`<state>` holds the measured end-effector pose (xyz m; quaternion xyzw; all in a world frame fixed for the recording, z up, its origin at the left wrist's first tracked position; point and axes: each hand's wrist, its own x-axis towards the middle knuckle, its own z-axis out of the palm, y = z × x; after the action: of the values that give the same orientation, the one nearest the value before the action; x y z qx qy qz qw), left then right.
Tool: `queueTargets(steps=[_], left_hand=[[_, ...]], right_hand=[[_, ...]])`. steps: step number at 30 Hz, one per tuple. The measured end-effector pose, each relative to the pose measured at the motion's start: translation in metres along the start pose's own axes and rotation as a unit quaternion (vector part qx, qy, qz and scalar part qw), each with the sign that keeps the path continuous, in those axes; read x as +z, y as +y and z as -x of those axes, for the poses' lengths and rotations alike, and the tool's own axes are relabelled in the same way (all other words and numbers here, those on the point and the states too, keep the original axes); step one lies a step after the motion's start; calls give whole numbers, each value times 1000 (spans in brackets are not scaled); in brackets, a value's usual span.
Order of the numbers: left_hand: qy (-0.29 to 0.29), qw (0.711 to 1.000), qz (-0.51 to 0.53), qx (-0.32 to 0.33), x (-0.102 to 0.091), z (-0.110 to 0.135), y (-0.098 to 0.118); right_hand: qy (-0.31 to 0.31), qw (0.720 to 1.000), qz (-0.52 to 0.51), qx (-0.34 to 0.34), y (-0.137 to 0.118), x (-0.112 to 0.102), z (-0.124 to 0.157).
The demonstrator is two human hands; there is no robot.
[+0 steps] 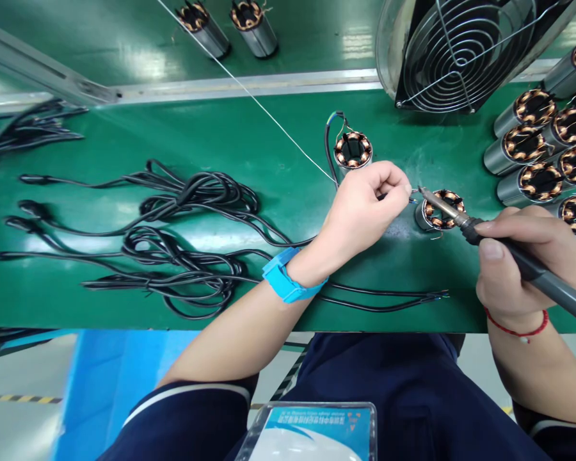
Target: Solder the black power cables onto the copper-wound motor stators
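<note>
My left hand (367, 202), with a blue wrist strap (288, 276) on its wrist, pinches the end of a black cable, whose thin bare wires (413, 197) stick out past the fingertips. My right hand (528, 256) grips a soldering iron (523, 259), its tip close to those wires; whether they touch I cannot tell. Just under the tip stands a motor stator (428, 218) with copper windings. Behind my left hand another stator (354, 148) has a black cable (327, 144) joined to its top. A thin white strand (269, 114), likely solder wire, runs down toward my left hand.
Coiled black power cords (196, 198) spread over the left of the green bench (288, 147). A caged fan (454, 64) stands at the back right. Several stators (532, 144) crowd the right side, and two more stators (255, 32) stand behind the metal rail (249, 86).
</note>
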<state>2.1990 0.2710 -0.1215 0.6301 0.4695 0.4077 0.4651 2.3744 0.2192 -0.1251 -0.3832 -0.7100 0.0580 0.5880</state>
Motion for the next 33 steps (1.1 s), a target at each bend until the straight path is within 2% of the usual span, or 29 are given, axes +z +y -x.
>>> queueTargets(steps=[4,11,16,19,24,29,33], left_hand=[[1,1000,-2,-1,0,0,0],[-4,1000,-1,5,0,0,0],[-1,1000,0,-2,0,-1,0],[-3,1000,0,0,0,-1,0],[-4,1000,-2,4,0,-1,-1],[-7,1000,9,6,0,0,-1],[-9,1000,15,4,1,-1,-2]], right_hand=[[-12,1000,-16,7,-1,-2,0],[-18,997,60,36,-6,-9,-1],[-3,998,65,19,-4,-6,-1],[-17,997,72,23,-3,-5,-2],[-57,994,61,64,-6,-4,1],[-37,990,3,137,-7,4,8],[-50,989,10,140,-6,8,6]])
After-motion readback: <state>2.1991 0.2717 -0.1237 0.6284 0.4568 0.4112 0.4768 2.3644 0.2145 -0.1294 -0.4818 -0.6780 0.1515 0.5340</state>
